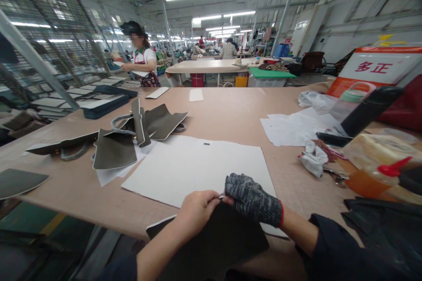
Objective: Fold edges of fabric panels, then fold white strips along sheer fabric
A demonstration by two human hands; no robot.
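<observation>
My bare left hand [197,211] is closed in a pinch at the upper edge of a dark olive leather-like panel [227,239] close to my body. Beside it, my right hand [252,198], in a grey knitted glove with bare fingertips, also closes on that edge. A small pale and dark bit [222,196] shows between the fingertips; I cannot make out what it is. Under and beyond the hands lies a large white sheet [198,164] with a small dark mark near its far edge. The panel's lower part falls out of view.
Olive bag pieces with handles [115,149] lie at the left, near stacked panels [105,103]. On the right are white papers [290,127], a bottle with a red nozzle [376,180] and black material [379,224]. A co-worker [143,59] stands at the far left.
</observation>
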